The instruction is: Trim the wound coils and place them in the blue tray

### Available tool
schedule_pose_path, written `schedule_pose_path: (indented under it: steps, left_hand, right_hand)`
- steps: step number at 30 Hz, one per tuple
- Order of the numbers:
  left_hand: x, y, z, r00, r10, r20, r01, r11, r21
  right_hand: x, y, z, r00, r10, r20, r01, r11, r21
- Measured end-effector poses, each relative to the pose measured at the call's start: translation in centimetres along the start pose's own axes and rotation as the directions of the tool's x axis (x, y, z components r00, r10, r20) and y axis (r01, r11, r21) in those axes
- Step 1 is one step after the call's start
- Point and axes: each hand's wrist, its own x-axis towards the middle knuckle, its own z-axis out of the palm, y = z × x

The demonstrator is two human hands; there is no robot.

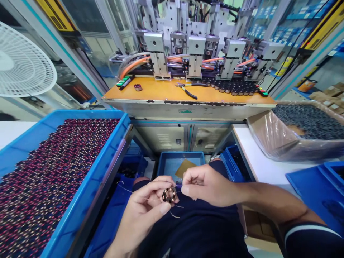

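Note:
My left hand (pixel 149 202) grips a small round copper-wound motor stator (pixel 169 195) between thumb and fingers, above my lap. Its ring is dark, with copper coils inside, and several thin loose wires (pixel 176 215) stick out from it on both sides. Just right of the stator, my right hand (pixel 200 184) is closed in a pinch, thumb against fingertips. A thin wire seems to run from the stator to that pinch, but what lies between the fingertips is too small to make out clearly.
On the left stands a blue bin (pixel 53 236) full of stators. Ahead, an orange bench (pixel 158 94) carries pliers (pixel 188 89), a single stator (pixel 138 87) and rows of dark parts (pixel 233 87) under a machine. A plastic-lined box (pixel 266 139) of dark parts is at right; a blue tray (pixel 168 163) lies below.

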Motion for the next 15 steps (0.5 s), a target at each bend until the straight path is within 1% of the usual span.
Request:
schedule_pose_path:
  steps: [2,4,9,11,13,15]
  left_hand:
    - [0.0,0.3,0.1,1.0,-0.019,-0.008,0.019,1.0,-0.018]
    - [0.0,0.5,0.3,0.999,-0.045,-0.008,0.045,0.999,-0.005]
    - [0.3,0.8,0.2,0.99,-0.089,0.105,0.079,0.993,0.092]
    - [0.3,0.8,0.1,0.986,-0.111,0.123,0.101,0.991,0.085]
    - [0.2,0.9,0.0,0.981,-0.139,0.135,0.13,0.989,0.07]
    - [0.1,0.9,0.0,0.975,-0.168,0.144,0.161,0.985,0.061]
  right_hand:
    - [-0.1,-0.4,-0.8,0.999,0.034,0.031,-0.033,0.998,-0.056]
    - [-0.1,-0.6,-1.0,0.999,0.022,0.036,-0.02,0.997,-0.075]
    - [0.2,-0.4,-0.9,0.999,-0.027,0.04,0.031,0.995,-0.091]
    - [0.1,-0.5,-1.4,0.999,-0.021,0.043,0.027,0.987,-0.158]
    - [0.1,-0.8,-2.1,0.997,-0.001,0.073,0.018,0.973,-0.231]
    - [0.4,-1.3,-2.7,0.994,-0.024,0.107,0.053,0.96,-0.275]
